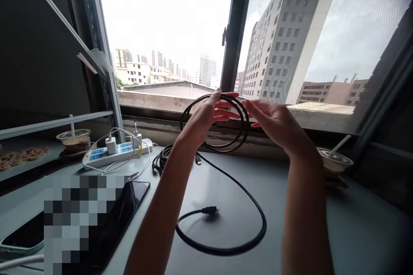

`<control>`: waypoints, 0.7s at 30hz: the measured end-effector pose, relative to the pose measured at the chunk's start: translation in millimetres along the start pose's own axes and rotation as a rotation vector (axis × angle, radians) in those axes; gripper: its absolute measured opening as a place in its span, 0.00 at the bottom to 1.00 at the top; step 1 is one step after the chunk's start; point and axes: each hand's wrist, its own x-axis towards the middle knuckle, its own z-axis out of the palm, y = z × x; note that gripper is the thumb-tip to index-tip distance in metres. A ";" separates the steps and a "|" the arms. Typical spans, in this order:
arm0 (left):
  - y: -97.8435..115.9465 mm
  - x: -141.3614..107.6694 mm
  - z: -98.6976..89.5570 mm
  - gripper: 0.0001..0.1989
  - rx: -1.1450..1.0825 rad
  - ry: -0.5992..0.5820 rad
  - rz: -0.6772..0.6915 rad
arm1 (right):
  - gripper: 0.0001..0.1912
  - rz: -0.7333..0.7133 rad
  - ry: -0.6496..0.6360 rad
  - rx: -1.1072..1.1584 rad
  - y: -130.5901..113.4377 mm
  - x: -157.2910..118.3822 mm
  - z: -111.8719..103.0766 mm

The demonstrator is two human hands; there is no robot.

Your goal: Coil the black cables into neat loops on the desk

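A black cable (245, 137) hangs in round loops from my left hand (208, 114), whose thumb presses over the top of the coil while the fingers reach through behind it. My right hand (271, 116) is at the right side of the loops, thumb and fingertips closed at the cable's edge; it is slightly blurred. From the coil a loose length drops to the table and curves round in front of me. Its dark plug (209, 210) lies near the middle of the tabletop. Behind my left forearm, another coiled black cable (165, 154) is partly hidden.
A white power strip (121, 153) with chargers and white cords sits at the back left. Dark flat devices (137, 193) lie at the left, partly pixelated. Lidded cups with straws stand at left (75, 139) and right (334, 161). A window frame (237, 30) rises behind the table.
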 end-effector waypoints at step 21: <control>11.6 -22.7 26.5 0.21 0.619 -0.814 -0.066 | 0.17 0.304 0.828 0.471 27.1 4.5 -44.4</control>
